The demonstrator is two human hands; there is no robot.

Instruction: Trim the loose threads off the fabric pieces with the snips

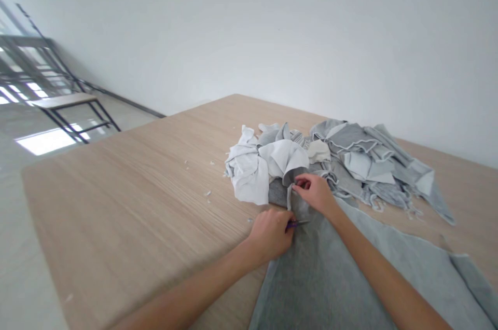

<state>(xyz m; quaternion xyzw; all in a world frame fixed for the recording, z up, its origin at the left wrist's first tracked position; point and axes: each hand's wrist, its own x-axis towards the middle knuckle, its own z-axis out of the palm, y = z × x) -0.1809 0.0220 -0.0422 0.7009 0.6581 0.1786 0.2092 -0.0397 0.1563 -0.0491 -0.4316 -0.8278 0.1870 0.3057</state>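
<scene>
A large grey cloth (334, 262) spreads over the near right of the table and runs down toward me. My left hand (272, 234) is closed around a pair of small purple-handled scissors (298, 223), whose metal tip points right over the cloth. Most of the handle is hidden in the fist. Just above and to the right, my right hand (311, 190) pinches the upper edge of the grey cloth between thumb and fingers. A crumpled white cloth (249, 174) lies just beyond both hands.
A heap of grey fabric pieces (361, 153) with loose trimmings covers the back right of the wooden table (136, 205). Tiny white scraps (208, 193) are scattered left of the white cloth. A white wall stands behind; a stool (66, 101) is on the floor at left.
</scene>
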